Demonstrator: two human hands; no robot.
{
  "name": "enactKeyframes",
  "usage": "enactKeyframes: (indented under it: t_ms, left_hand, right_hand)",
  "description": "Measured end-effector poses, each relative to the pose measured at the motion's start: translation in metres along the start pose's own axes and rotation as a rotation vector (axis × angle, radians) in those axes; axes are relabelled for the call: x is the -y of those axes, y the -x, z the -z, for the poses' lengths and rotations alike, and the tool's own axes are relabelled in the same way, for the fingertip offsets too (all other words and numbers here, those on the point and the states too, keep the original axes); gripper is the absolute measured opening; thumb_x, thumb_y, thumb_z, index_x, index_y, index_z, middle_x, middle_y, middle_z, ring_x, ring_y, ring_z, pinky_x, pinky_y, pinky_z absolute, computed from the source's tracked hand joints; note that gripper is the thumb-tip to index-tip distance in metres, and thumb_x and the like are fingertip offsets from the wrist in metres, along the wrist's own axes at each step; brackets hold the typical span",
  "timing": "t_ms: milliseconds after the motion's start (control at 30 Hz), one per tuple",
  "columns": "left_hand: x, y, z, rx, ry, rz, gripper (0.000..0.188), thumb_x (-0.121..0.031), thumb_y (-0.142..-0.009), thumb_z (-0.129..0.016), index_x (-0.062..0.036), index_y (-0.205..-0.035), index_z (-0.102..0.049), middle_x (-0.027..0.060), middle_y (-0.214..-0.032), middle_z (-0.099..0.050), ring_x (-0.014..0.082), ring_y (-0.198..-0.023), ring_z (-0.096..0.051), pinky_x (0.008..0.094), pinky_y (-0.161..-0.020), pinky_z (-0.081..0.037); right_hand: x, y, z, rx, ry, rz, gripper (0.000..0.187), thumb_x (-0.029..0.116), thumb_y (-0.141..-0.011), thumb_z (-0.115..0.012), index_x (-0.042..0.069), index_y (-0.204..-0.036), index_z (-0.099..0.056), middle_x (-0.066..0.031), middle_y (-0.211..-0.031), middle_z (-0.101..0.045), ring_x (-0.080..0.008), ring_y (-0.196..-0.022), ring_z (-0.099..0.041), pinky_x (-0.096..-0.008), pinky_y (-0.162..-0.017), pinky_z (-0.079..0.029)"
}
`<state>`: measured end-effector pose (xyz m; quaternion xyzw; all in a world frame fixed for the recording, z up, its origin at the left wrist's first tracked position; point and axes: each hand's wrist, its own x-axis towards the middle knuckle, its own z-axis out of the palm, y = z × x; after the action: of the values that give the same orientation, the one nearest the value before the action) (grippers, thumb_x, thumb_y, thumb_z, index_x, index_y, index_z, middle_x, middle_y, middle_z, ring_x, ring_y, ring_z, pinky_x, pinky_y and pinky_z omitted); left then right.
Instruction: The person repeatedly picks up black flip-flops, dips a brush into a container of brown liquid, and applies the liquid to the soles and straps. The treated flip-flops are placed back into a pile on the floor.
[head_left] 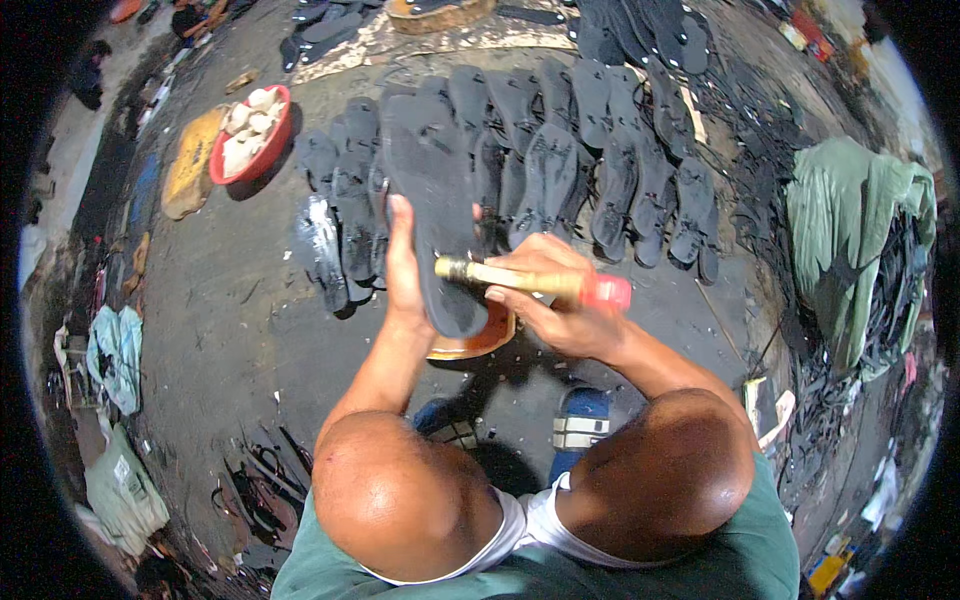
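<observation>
My left hand (405,265) is closed on a dark grey sandal sole (430,140), held upright before me with its thumb along the left edge. My right hand (560,290) grips a brush (535,282) with a yellowish handle and a red end. The brush's tip touches or almost touches the lower part of the sole; slight blur hides the exact contact. Beneath the sole, partly hidden by it, sits a round container (478,340) with an orange-brown inside.
Rows of dark sandals (545,180) lie on the dark floor beyond my hands. At the left, a red bowl (255,150) of whitish pieces stands beside a yellow slab (195,165). Green cloth (840,230) covers a dark heap at the right. Black strips (265,485) are scattered nearer left.
</observation>
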<state>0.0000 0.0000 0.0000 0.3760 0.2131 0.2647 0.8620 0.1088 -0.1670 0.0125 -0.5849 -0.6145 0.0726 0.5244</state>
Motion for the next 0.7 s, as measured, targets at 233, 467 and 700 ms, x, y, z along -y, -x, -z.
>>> enactKeyframes:
  t_ms: [233,467,700]
  left_hand:
    - [0.07,-0.101,-0.014,0.174,0.181,0.404,0.052,-0.045,-0.095,-0.053,-0.002,-0.124,-0.056,0.0162,-0.112,-0.065,0.0266,-0.103,-0.062,0.0427,-0.094,-0.048]
    - [0.168,-0.213,-0.122,0.263,0.197,0.456,0.048,-0.044,-0.095,-0.051,-0.004,-0.12,-0.057,0.0129,-0.108,-0.066,0.0268,-0.099,-0.062,0.0447,-0.092,-0.047]
    - [0.194,-0.271,-0.162,0.183,-0.05,0.468,0.067,-0.054,-0.096,-0.051,-0.0024,-0.139,-0.045,0.0182,-0.137,-0.053,0.0334,-0.126,-0.052,0.0463,-0.108,-0.039]
  right_hand:
    - [-0.047,0.053,0.08,-0.994,-0.463,-0.64,0.027,0.024,-0.096,-0.063,0.002,-0.112,-0.064,-0.0048,-0.1,-0.066,-0.0122,-0.085,-0.061,-0.0295,-0.068,-0.051]
    - [-0.056,0.143,0.118,-1.353,-0.237,-0.868,0.027,0.024,-0.095,-0.065,-0.001,-0.104,-0.066,-0.0047,-0.098,-0.065,-0.0101,-0.083,-0.059,-0.0292,-0.062,-0.051]
    - [-0.049,0.135,0.115,-1.305,-0.258,-0.945,0.026,0.023,-0.095,-0.063,-0.002,-0.103,-0.066,-0.0063,-0.096,-0.066,-0.0103,-0.076,-0.059,-0.027,-0.064,-0.051]
